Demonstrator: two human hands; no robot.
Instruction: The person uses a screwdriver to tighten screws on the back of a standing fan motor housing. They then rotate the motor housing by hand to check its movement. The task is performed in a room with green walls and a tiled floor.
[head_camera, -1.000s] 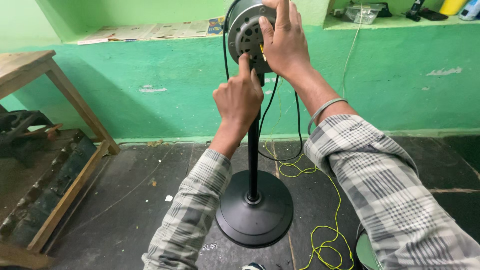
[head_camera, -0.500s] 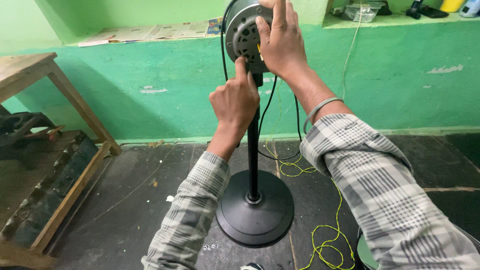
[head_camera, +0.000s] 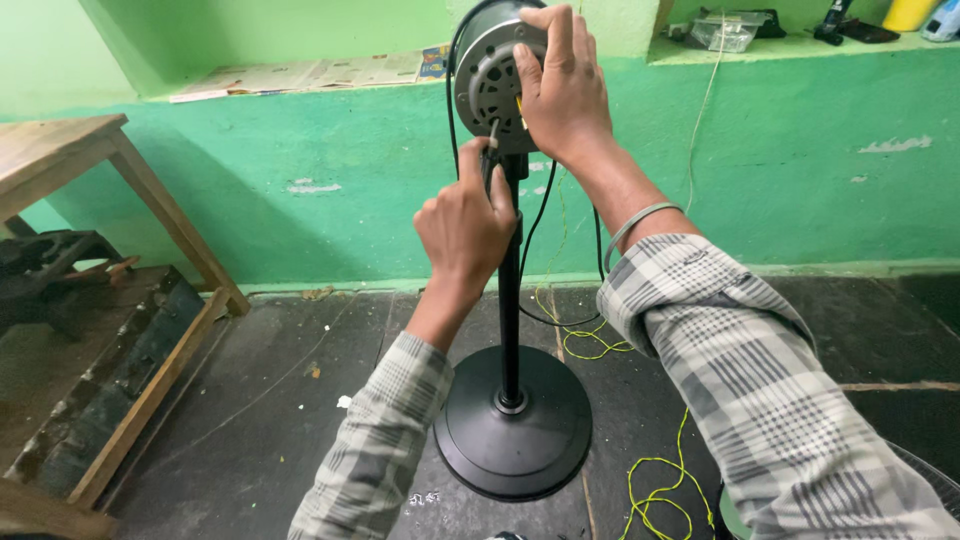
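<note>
— Grey motor (head_camera: 488, 80), whose grip?
— Right hand (head_camera: 565, 85) is clasped round it, atop the black pole (head_camera: 511, 300). Just below, left hand (head_camera: 465, 225) is pinched shut on a thin tool (head_camera: 493, 135) touching the motor's underside.

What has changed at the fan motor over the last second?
The left hand slid down from the motor face to its lower edge, fingertips now pinching something small at the pole top. The right hand stays clasped on the motor; the round base has not moved.
</note>
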